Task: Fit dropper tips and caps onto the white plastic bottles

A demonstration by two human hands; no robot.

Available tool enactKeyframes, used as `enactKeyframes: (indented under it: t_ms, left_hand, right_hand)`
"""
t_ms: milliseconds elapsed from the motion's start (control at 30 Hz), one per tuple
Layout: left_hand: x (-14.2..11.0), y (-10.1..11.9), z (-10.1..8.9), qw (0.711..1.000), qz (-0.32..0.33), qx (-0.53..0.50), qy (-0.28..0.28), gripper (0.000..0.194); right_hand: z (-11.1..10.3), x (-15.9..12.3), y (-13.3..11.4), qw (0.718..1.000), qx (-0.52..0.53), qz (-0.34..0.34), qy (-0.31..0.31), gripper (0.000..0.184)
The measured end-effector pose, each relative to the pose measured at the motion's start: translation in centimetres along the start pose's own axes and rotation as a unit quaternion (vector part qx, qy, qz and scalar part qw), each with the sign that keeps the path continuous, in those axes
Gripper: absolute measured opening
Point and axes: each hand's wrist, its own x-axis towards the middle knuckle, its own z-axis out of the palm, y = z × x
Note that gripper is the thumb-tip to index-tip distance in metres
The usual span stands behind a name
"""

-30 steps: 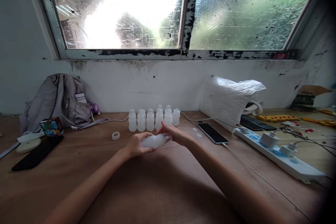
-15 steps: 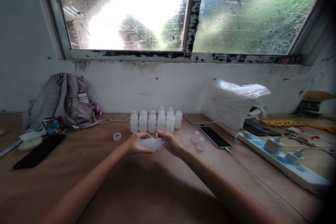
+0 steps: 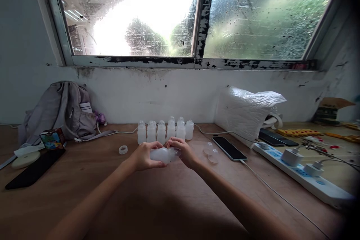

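A frosted white baby bottle (image 3: 161,155) lies on its side in the air just above the table, its clear top end toward the right. My left hand (image 3: 145,155) is wrapped round the body of this bottle. My right hand (image 3: 181,150) closes on the clear top end, thumb and fingertips pinched near the neck; the fingers partly hide what they grip. Behind both hands stands a row of similar upright bottles (image 3: 151,132), several with clear domed caps. To the left of my left hand, a white ring (image 3: 123,150) rests on the table.
Right of my hands lie small clear discs (image 3: 215,150) and a clear rounded piece (image 3: 211,156). Beyond are a phone (image 3: 229,148) on a cable, a power strip (image 3: 298,170) and a silvery bag (image 3: 242,114). On the left sit a backpack (image 3: 60,108), a small box (image 3: 53,139) and a black flat object (image 3: 35,168).
My right hand has drawn slightly left and its fingers have curled closer round the clear top end. The left hand keeps its hold on the bottle. The view has shifted a little.
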Motion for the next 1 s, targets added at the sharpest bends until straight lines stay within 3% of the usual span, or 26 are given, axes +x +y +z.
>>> enactKeyframes:
  t_ms: [233,333,433,533,633,800,1000]
  left_hand:
    - [-0.2,2.0,-1.1,0.999,0.023,0.045,0.019,0.042]
    - [-0.2,2.0,-0.4,0.998,0.013,0.056,0.027,0.043]
    - [-0.2,0.8,1.4,0.998,-0.001,0.047,0.049,0.047]
    - [-0.2,-1.0,3.3,0.995,-0.024,0.059,0.08,0.053]
    - [-0.1,-2.6,4.1,0.986,-0.045,0.093,0.128,0.049]
    - [0.0,-3.2,3.7,0.973,-0.028,0.143,0.178,0.049]
    - [-0.2,-2.9,3.9,0.984,0.038,0.109,0.134,0.044]
  right_hand:
    - [0.2,-0.7,-2.6,0.982,-0.151,-0.113,0.012,0.026]
    - [-0.2,-0.6,-2.7,0.967,-0.219,-0.127,0.04,0.027]
    - [-1.3,-0.2,-2.4,0.939,-0.33,-0.058,0.077,0.027]
    - [-3.0,0.0,-2.1,0.912,-0.402,0.052,0.065,0.029]
    - [-4.4,0.2,-2.0,0.923,-0.372,0.097,0.033,0.033]
    - [-4.6,0.1,-2.2,0.951,-0.293,0.093,0.021,0.04]
    - [-3.8,0.0,-2.3,0.977,-0.207,0.038,0.03,0.038]
